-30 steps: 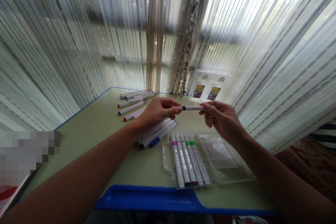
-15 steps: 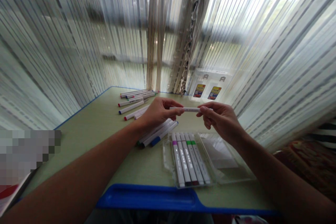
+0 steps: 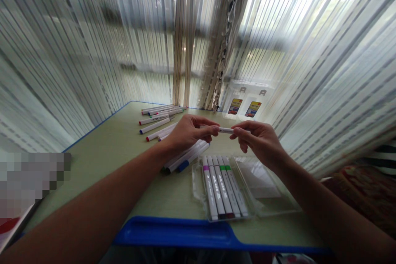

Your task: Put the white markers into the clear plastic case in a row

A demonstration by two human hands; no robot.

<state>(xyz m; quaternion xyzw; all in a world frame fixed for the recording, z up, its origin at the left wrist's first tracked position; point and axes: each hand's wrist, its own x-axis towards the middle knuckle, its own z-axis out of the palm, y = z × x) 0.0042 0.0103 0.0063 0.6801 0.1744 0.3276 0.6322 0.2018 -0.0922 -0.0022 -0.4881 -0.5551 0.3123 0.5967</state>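
Note:
Both my hands hold one white marker (image 3: pixel 226 130) level above the green table (image 3: pixel 123 156). My left hand (image 3: pixel 191 132) pinches its left end and my right hand (image 3: pixel 258 139) pinches its right end; only a short white stretch shows between the fingertips. Below the hands lies a clear plastic case (image 3: pixel 266 192) with several white markers (image 3: pixel 222 187) side by side in its left part, capped purple, green and dark. A loose bunch of markers (image 3: pixel 185 159) lies on the table under my left hand.
More white markers (image 3: pixel 159 116) are spread at the table's far left near the curtain. Two small clear packs with yellow labels (image 3: pixel 244 107) lean at the back. A blue tray rim (image 3: pixel 173 233) runs along the near edge. Sheer curtains surround the table.
My hands have drawn closer together along the marker. The black tip seen a second ago between my fingers is now covered, and less of the white barrel shows.

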